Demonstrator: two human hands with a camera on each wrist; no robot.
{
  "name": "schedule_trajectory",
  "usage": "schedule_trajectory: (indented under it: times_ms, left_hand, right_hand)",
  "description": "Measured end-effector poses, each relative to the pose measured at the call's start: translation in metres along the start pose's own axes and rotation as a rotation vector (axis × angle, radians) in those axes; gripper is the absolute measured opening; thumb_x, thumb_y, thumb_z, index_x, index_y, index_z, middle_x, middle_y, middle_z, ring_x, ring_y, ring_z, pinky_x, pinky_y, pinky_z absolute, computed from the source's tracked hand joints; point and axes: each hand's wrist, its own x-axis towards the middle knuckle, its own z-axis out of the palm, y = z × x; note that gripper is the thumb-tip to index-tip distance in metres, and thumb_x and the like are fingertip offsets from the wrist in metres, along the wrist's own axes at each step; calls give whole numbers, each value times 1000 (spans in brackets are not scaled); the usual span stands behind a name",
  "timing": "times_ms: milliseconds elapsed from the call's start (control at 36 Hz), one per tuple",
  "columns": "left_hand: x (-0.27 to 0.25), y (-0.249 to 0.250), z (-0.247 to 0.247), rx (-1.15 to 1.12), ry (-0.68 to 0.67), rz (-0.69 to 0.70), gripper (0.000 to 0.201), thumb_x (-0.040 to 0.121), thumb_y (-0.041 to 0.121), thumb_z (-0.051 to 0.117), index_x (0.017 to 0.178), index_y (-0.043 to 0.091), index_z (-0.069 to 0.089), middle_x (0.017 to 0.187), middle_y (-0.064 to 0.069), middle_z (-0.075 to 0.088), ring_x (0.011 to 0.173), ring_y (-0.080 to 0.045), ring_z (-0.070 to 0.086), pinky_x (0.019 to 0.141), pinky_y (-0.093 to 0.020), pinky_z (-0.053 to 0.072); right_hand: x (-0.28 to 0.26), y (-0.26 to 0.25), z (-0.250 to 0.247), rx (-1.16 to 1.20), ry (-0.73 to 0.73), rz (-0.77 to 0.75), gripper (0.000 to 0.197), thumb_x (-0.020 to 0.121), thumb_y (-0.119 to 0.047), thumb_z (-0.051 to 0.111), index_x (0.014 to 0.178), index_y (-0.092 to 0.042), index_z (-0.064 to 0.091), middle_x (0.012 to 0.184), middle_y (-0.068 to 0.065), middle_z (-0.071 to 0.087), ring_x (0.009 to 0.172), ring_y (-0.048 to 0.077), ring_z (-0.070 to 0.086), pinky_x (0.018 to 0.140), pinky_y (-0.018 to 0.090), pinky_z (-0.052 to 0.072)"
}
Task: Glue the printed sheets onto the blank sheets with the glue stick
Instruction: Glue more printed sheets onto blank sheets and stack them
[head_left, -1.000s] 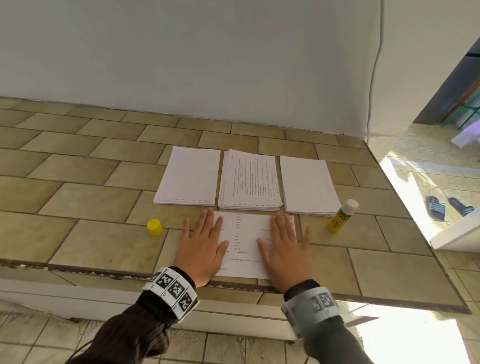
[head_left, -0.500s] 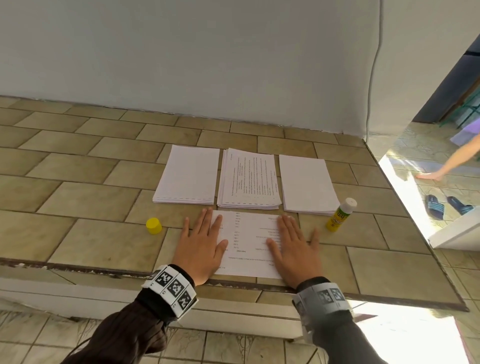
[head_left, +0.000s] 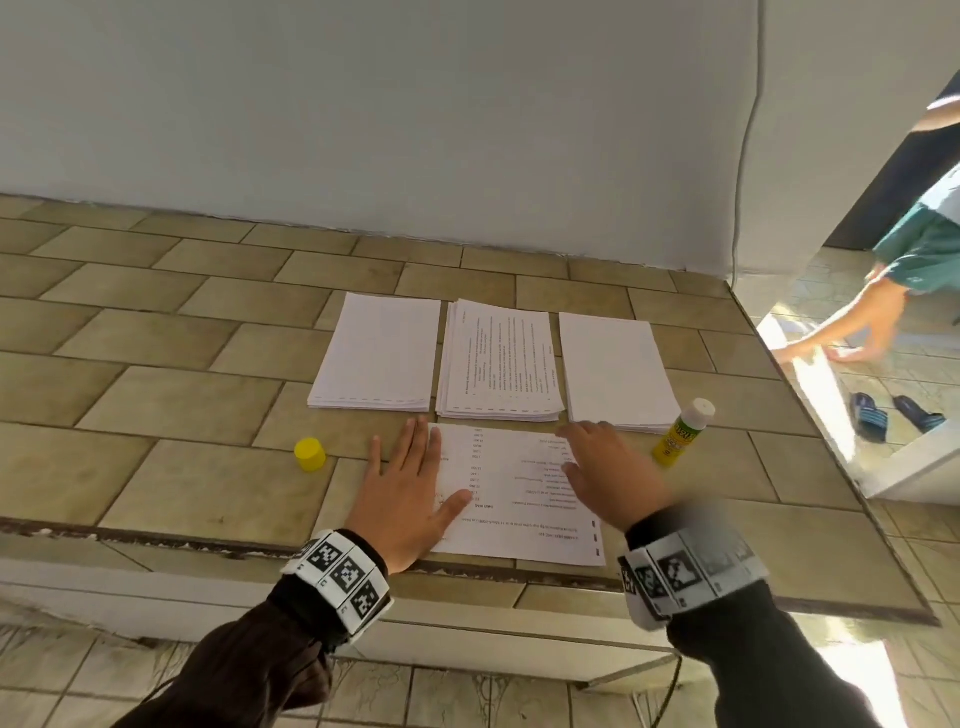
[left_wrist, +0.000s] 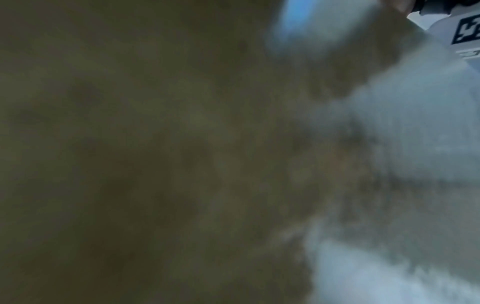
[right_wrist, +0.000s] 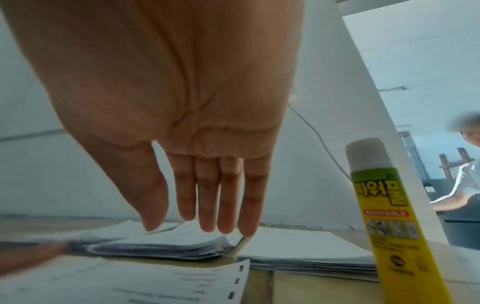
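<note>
A printed sheet (head_left: 519, 499) lies at the counter's front edge, text upside down to me. My left hand (head_left: 415, 478) rests flat on its left edge, fingers straight. My right hand (head_left: 597, 467) hovers over the sheet's right part; in the right wrist view the right hand (right_wrist: 207, 205) is raised off the printed sheet (right_wrist: 130, 283) with straight fingers, holding nothing. The uncapped glue stick (head_left: 680, 436) (right_wrist: 389, 216) stands just right of it. Its yellow cap (head_left: 309, 454) sits left of my left hand. The left wrist view is dark and blurred.
Behind the sheet lie a blank stack (head_left: 379, 353), a printed stack (head_left: 501, 364) and another blank stack (head_left: 618, 374). The tiled counter (head_left: 182, 405) ends at a wall behind and an edge on the right, where another person (head_left: 883, 312) bends down.
My right hand has slid rightward across the sheet and risen off it. My left hand has stayed in place. A person has come into view at the right.
</note>
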Motion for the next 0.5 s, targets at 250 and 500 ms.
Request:
schedule_trajectory:
  times_ms: [250, 500]
  left_hand:
    - [-1, -2, -1, 61, -39, 24, 108, 65, 89, -17, 141, 14, -33, 155, -9, -33, 143, -23, -32, 118, -53, -13]
    - [-2, -1, -2, 76, -39, 29, 112, 59, 91, -21, 141, 15, -34, 155, -10, -34, 144, -25, -30, 118, -54, -11]
  right_hand:
    - [26, 12, 12, -188, -97, 52, 56, 95, -15, 50, 147, -11, 28, 138, 7, 48, 124, 23, 48, 104, 38, 43]
    - [37, 12, 4, -96, -106, 95, 32, 95, -5, 44, 126, -10, 48, 125, 9, 50, 113, 24, 50, 91, 32, 45]
